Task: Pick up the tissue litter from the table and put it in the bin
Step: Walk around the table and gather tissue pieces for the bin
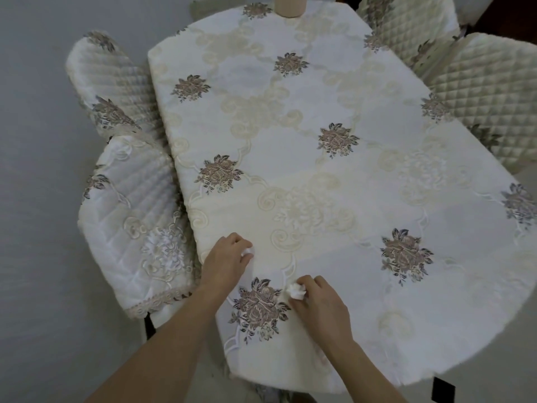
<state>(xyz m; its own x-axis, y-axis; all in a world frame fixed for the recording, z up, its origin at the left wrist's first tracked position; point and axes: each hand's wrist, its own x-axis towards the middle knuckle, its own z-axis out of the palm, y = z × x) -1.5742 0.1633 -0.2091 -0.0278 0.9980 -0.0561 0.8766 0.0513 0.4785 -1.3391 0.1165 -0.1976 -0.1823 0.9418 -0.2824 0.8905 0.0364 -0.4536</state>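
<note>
left hand [225,257]: fingers curled on small tissue [248,251] | right hand [318,303]: fingers pinching crumpled tissue [295,291]

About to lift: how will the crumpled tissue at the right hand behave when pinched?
The tissue wad looks loosely crumpled, so it will probably squash under the right hand fingers. It seems very light. Its ragged shape makes rolling unlikely.

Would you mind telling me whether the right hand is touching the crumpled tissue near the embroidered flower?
Touching: the head view shows the right hand with its fingertips pinched on the crumpled tissue.
</note>
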